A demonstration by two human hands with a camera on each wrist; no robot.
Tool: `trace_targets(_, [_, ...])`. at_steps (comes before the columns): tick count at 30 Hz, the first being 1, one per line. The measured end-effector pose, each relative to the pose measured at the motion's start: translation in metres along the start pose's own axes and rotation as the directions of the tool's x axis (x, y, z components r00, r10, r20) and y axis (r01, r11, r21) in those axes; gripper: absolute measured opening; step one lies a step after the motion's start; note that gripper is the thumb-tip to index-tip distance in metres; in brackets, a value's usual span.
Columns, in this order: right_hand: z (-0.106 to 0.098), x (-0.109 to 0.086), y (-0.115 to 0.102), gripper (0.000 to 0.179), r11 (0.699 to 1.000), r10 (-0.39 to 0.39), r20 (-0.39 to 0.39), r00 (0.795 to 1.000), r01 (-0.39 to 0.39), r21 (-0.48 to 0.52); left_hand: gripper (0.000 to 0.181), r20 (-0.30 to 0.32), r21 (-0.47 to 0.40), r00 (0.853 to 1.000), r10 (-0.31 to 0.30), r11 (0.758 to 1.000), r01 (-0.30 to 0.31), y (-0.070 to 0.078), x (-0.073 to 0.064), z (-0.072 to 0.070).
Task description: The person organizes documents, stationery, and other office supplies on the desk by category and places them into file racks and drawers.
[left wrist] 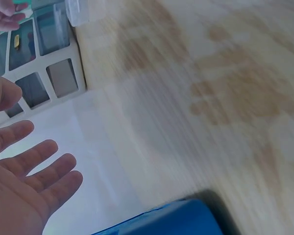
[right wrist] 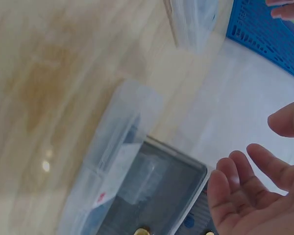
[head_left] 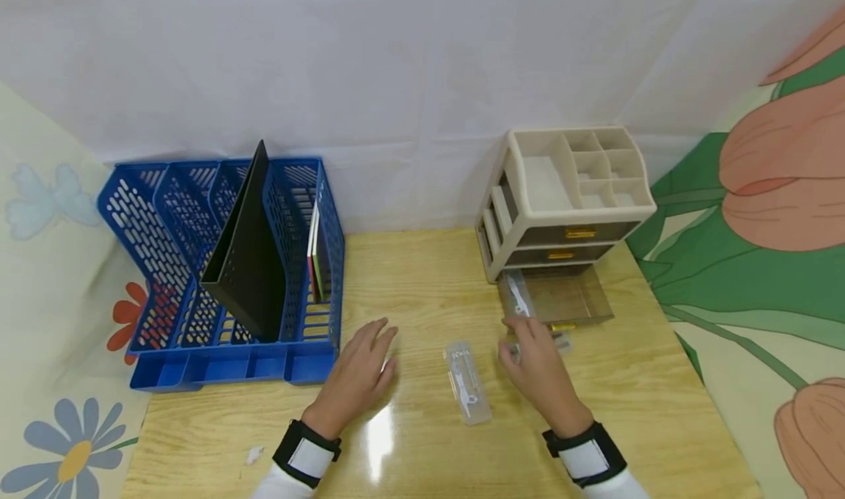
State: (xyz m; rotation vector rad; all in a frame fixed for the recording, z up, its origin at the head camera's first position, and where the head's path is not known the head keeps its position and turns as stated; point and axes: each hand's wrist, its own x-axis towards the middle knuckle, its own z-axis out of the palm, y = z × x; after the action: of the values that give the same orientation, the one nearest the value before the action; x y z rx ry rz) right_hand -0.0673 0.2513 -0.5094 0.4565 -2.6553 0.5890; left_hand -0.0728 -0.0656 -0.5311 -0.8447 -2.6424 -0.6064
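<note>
My right hand (head_left: 540, 370) hovers just in front of an open bottom drawer (head_left: 564, 297), fingers loosely bent with nothing between them in the right wrist view. Inside the drawer, at its left side, lies a clear plastic case (head_left: 519, 297) with a white tool in it. Another translucent case (right wrist: 112, 147) lies on the table along the drawer front, partly hidden by that hand in the head view. A third clear case (head_left: 467, 383), holding a pale tool, lies between the hands. My left hand (head_left: 356, 374) is held with spread, relaxed fingers beside the blue file rack (head_left: 317, 363).
The beige drawer cabinet (head_left: 521, 224) has a compartmented top and two closed upper drawers. A black folder (head_left: 247, 264) and several thin booklets (head_left: 317, 260) stand in the blue rack. A small white scrap (head_left: 254, 455) lies at the table's front left.
</note>
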Motion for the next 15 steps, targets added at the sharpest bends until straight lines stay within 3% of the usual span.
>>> trace_targets(5, [0.006, -0.01, -0.012, 0.04, 0.998, 0.055, 0.074, 0.996, -0.057, 0.014, 0.047, -0.02, 0.007, 1.0, -0.002, 1.0, 0.002, 0.003, 0.007, 0.003])
trace_targets(9, [0.014, -0.018, -0.026, 0.048, 0.995, 0.098, 0.175, 0.98, -0.098, -0.008, 0.048, -0.006, 0.024, 1.0, -0.015, 1.0, 0.015, 0.006, 0.011, 0.008])
trace_targets(12, [0.021, -0.024, -0.034, 0.055, 0.991, 0.131, 0.276, 0.952, -0.131, -0.02, 0.048, -0.001, 0.021, 0.999, -0.033, 0.999, 0.033, 0.007, 0.013, 0.011])
trace_targets(15, [0.028, -0.03, -0.04, 0.063, 0.985, 0.169, 0.384, 0.908, -0.173, -0.023, 0.049, -0.004, 0.015, 0.999, -0.045, 0.999, 0.046, 0.009, 0.015, 0.012])
